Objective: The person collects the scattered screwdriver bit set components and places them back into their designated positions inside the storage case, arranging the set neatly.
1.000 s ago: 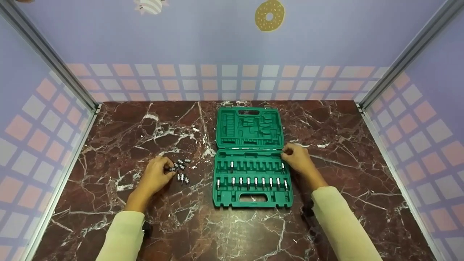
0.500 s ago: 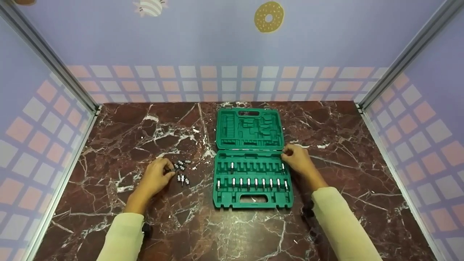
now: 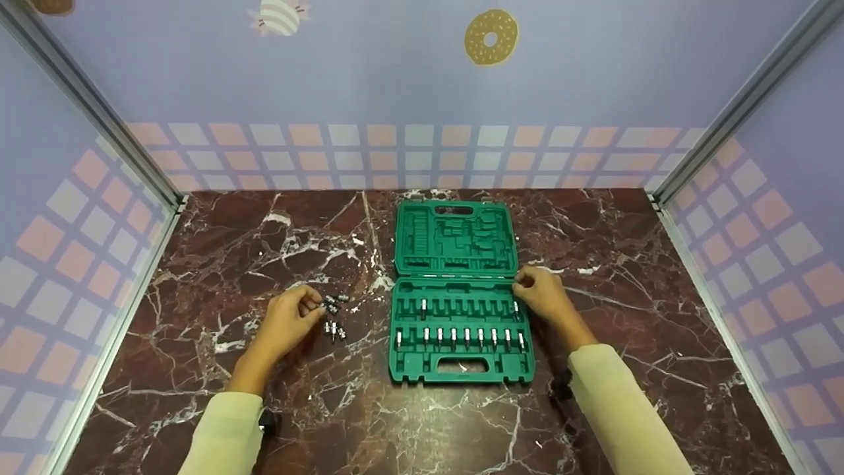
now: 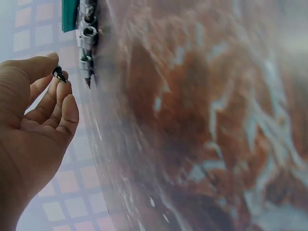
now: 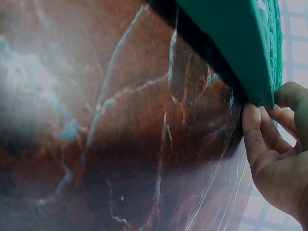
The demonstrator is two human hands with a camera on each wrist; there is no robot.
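Note:
My left hand (image 3: pixel 290 320) pinches a small dark-tipped socket bit (image 4: pixel 58 73) between thumb and forefinger, seen end-on in the left wrist view. Just right of that hand, several loose socket bits (image 3: pixel 334 330) lie on the table in two small clusters. A green plastic case (image 3: pixel 412 369) lies open, with a moulded lid (image 3: pixel 455 241) folded back. Its lower row holds several upright chrome bits (image 3: pixel 467 336), and two more bits stand in its upper row. With thumb and fingers, my right hand (image 3: pixel 544 293) grips the case's right edge near the hinge.
A dark red marbled table (image 3: pixel 448 429) bears everything. A lilac back wall (image 3: pixel 369 72) with pink and white squares rises behind it, and similar panels close off the left and right sides.
The left hand has taken a bit from the nearer edge of the upper cluster and drawn slightly away from the others. The right hand keeps its place on the case. The view has tilted up slightly.

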